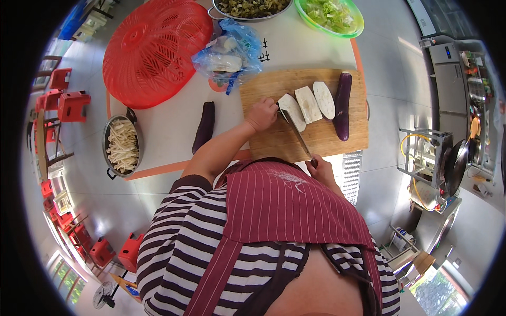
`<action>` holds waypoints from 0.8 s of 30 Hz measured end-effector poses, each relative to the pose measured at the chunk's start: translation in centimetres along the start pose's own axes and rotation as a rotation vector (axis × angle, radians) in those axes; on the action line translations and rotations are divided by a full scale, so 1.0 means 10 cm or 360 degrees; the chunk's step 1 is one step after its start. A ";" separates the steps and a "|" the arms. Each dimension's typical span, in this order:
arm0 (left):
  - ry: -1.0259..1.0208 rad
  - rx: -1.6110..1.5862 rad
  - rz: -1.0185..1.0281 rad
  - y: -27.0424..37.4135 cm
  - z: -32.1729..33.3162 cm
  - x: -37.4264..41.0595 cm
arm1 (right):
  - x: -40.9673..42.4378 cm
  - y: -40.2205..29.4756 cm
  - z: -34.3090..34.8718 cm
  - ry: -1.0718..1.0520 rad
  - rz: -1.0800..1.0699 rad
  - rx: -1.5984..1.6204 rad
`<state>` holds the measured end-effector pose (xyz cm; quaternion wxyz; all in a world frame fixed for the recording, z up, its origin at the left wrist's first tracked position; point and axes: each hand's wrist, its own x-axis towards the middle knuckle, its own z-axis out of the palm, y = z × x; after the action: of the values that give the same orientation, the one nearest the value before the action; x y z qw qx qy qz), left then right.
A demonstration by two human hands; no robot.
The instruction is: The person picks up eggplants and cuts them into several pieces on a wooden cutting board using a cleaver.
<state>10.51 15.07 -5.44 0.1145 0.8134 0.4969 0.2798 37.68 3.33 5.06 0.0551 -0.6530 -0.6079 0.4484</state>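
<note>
My right hand (321,170) grips the handle of a kitchen knife (299,136), whose blade slants up and left over the wooden cutting board (267,146). At the blade's tip, the curled fingers of my left hand (261,115) press on the dark end of a cut eggplant piece (291,110); the fingers partly hide that end. Right of it, a pale rectangular eggplant piece (308,105) and a pale oval eggplant piece (324,99) lie cut face up. A long purple eggplant (342,108) rests along the board's right side.
Another eggplant (204,127) lies on the white table (170,136), left of the board. Around it are a red plastic basket (158,55), a blue plastic bag (233,55), a pot of enoki mushrooms (123,146), a pan of chopped greens (253,8) and a green-rimmed bowl of lettuce (330,17).
</note>
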 end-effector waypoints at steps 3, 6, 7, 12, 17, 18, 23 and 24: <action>0.0248 -0.0319 -0.0348 -0.12 -0.03 0.03 | -0.04 0.10 0.11 0.0047 -0.0014 0.0034; 0.0389 -0.1279 -0.1476 -0.35 -0.34 0.13 | -0.05 0.20 0.17 0.0039 0.0072 0.0142; 0.0543 -0.1369 -0.1544 -0.56 -0.40 0.13 | -0.07 0.20 0.18 0.0023 0.0099 0.0157; 0.0619 -0.1305 -0.1950 -1.27 -0.77 0.55 | -0.03 0.30 0.24 0.0022 0.0102 0.0169; 0.1239 -0.1924 -0.1823 -1.89 -0.74 0.90 | 0.03 0.34 0.28 -0.0024 0.0048 0.0154; 0.1347 -0.1806 -0.1737 -1.87 -0.66 1.06 | 0.02 0.33 0.27 -0.0017 0.0062 0.0130; 0.0840 0.0344 -0.0745 -2.13 -0.55 0.92 | 0.07 0.29 0.25 -0.0050 -0.0019 0.0062; 0.0840 0.0179 -0.0789 -1.79 -0.43 1.10 | 0.02 0.35 0.25 0.0016 0.0045 0.0055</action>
<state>-1.41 32.90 -6.52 0.0017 0.5731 0.7060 0.4161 38.61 1.46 1.37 0.0630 -0.6628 -0.5904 0.4562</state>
